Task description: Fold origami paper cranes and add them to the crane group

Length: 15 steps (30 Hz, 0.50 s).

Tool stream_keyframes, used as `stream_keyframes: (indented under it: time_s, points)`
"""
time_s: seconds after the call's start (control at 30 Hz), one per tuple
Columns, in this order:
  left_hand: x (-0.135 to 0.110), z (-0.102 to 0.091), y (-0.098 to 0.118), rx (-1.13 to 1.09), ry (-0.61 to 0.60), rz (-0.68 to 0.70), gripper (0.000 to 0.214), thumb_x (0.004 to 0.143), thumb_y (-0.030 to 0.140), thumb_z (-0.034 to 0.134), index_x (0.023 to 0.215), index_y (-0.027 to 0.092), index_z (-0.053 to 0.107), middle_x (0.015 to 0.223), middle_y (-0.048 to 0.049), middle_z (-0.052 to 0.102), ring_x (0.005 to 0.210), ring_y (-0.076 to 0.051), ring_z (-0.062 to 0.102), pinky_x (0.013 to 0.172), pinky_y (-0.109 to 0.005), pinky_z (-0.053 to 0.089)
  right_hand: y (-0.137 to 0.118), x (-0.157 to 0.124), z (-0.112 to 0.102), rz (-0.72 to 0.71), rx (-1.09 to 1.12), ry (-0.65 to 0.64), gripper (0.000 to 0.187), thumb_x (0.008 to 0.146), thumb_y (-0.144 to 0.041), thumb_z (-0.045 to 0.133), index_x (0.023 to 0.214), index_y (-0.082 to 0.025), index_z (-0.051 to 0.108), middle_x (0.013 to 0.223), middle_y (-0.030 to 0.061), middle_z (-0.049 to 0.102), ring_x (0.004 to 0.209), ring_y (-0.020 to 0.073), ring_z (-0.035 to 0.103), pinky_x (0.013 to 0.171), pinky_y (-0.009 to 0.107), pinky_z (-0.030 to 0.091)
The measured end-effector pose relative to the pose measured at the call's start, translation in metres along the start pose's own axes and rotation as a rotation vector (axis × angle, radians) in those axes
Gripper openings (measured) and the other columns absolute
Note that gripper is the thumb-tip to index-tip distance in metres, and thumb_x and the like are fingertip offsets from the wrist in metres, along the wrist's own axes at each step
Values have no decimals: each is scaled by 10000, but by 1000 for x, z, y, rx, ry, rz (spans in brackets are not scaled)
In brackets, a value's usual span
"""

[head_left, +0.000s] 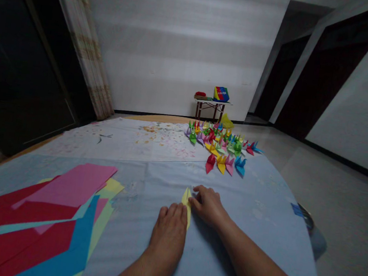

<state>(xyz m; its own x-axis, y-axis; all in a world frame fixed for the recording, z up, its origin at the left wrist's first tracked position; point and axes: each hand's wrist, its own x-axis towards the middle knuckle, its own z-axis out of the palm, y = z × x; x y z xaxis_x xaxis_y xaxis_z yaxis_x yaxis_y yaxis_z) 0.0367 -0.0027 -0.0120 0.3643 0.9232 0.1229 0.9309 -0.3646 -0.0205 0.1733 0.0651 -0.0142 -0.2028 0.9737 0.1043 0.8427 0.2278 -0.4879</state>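
Note:
A narrow strip of folded yellow paper (186, 195), pointed at its far end, lies on the cloth in front of me. My left hand (170, 227) is palm down with its fingers together, holding the paper's left side against the table. From the right, my right hand (208, 205) has its thumb at the paper's edge and its fingers curled. Both hands cover part of the paper, so its folds are only partly visible. Beyond my hands stand a red paper crane (210, 163), a yellow one (221, 163), a pink one (229, 165) and a blue one (240, 166).
Loose sheets of coloured paper (65, 186) overlap at the left. Many more folded cranes (220, 137) crowd the table's far right. A pale cloth (134, 221) covers the round table. Near the wall, a small table (213, 102) bears a colourful box (221, 94).

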Motion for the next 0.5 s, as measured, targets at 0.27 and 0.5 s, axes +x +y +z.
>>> stream_keyframes:
  time_s: [0.27, 0.5]
  points:
    - [-1, 3, 2, 5, -41, -17, 512, 796, 6, 344, 1280, 150, 425, 1281, -120, 502, 1120, -259, 450, 925, -458, 310, -3, 8, 10, 52, -150, 44, 444, 724, -534, 549, 1030, -213, 547, 1016, 103, 552, 959, 269, 446, 774, 365, 288]
    - [0, 7, 2, -8, -61, -7, 519, 783, -8, 341, 1288, 94, 406, 1333, -146, 438, 1198, -270, 388, 953, -488, 298, -7, 15, 7, 83, -150, 2, 490, 706, -592, 523, 1014, -212, 552, 1002, 104, 553, 966, 282, 446, 759, 377, 296]
